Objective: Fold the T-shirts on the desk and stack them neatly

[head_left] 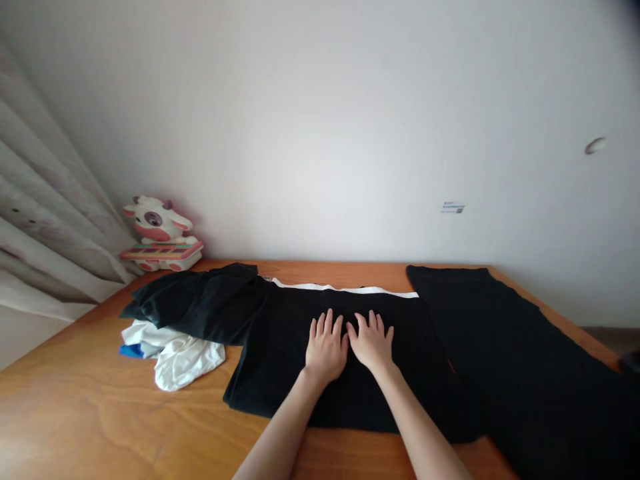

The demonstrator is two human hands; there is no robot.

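Observation:
A black garment (280,373) with a white band along its far edge lies spread on the wooden table. My left hand (327,347) rests palm down on its middle, fingers apart. Close beside it on the right, my right hand (371,341) also lies flat on the black cloth with spread fingers. Neither hand holds anything. A larger black cloth (530,353) lies flat at the right and meets the garment's right side. To the left, a crumpled dark garment (210,300) touches the garment's left edge.
White cloth (187,360) and a bit of blue fabric (131,350) poke out below the dark pile on the table (75,407). A cow-shaped toy keyboard (163,233) stands at the back left, near a curtain (50,200). Behind the table is a white wall (325,133).

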